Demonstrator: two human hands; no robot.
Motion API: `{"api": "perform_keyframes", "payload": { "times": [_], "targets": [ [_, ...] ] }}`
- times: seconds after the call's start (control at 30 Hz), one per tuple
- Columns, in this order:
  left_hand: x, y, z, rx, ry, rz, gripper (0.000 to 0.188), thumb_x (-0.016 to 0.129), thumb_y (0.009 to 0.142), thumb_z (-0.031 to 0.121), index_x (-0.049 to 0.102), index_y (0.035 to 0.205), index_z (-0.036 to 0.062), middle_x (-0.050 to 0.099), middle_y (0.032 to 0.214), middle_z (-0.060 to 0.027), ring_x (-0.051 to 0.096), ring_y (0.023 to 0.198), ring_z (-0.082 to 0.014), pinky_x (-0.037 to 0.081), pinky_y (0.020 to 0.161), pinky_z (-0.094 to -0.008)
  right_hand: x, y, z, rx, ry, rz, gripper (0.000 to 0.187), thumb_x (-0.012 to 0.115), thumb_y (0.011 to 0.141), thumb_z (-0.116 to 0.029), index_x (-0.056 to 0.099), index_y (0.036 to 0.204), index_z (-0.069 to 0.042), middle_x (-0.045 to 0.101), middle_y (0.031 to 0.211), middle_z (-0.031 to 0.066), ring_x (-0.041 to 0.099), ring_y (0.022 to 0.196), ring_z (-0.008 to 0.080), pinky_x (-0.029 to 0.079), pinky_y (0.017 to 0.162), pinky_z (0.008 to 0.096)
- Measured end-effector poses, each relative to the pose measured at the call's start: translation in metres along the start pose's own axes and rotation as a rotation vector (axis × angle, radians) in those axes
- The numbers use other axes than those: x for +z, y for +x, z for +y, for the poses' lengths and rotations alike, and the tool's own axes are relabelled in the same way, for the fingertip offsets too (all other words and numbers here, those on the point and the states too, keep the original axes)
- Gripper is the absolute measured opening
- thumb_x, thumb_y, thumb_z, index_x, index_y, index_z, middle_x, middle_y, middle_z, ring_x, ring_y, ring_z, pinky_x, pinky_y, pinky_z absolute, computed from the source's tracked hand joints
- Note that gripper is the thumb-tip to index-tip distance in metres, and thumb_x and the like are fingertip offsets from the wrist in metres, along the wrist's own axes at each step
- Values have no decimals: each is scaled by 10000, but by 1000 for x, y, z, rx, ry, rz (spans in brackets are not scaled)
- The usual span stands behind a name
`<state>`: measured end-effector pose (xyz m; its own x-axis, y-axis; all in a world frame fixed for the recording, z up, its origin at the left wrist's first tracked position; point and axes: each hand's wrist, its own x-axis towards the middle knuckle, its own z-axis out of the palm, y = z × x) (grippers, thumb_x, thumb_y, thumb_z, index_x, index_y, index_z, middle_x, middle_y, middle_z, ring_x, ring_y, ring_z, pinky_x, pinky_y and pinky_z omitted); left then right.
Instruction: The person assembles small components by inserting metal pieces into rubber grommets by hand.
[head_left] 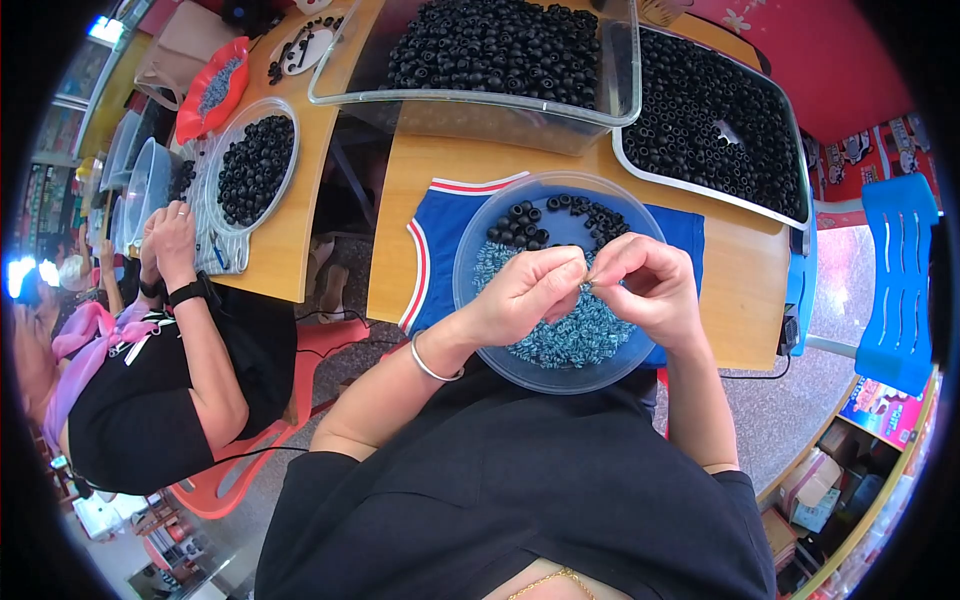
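Observation:
My left hand (528,297) and my right hand (652,290) meet above a round clear plastic tub (467,325). Thumb and forefinger are pinched on each side, with a tiny piece between the fingertips, too small to name. Many small light-blue pieces (572,345) fill the near part of the tub, below my hands. Along its far side lie black round parts (516,226), and smaller black ring-like parts (600,220) sit beside them. The tub rests on a blue cloth (424,283) with red and white trim, at the table's near edge.
Beyond the tub stands a large clear bin (450,97) of black round parts. A white-rimmed tray (690,190) holds black rings at the right. To the left, a co-worker's hands (172,240) are near a bowl (292,165) of black parts. A blue chair (895,290) stands right.

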<state>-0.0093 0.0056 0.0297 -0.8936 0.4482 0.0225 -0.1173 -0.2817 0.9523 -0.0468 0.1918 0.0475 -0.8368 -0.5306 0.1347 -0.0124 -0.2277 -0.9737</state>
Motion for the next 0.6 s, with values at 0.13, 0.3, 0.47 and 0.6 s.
{"api": "perform_keyframes", "payload": {
  "times": [0.13,0.3,0.47,0.6],
  "targets": [
    [2,1,1,-66,-214,-47,326,381,1024,273,429,758,91,388,582,39,367,520,-53,334,492,-215,-1,0,0,-58,-83,-29,154,665,697,118,634,777,-10,639,849,90,604,802,145,496,702,254],
    [1,3,3,-155,-358,-70,337,371,1026,291,414,751,103,369,573,40,364,514,-67,339,495,-223,-2,1,2,-86,-91,-21,146,648,701,117,633,797,7,635,866,99,602,809,155,489,723,255],
    [5,3,2,-117,-304,-3,349,357,1031,296,388,741,103,345,571,38,344,514,-72,329,493,-227,-2,2,1,-61,-111,-6,150,658,758,86,652,896,29,632,913,87,611,844,133,516,736,256],
    [6,3,2,-106,-345,5,343,353,1032,291,395,752,98,336,575,36,332,519,-73,323,499,-227,-2,3,1,-43,-109,4,145,682,771,62,651,909,33,625,919,89,610,839,130,518,736,248]
  ]
}}
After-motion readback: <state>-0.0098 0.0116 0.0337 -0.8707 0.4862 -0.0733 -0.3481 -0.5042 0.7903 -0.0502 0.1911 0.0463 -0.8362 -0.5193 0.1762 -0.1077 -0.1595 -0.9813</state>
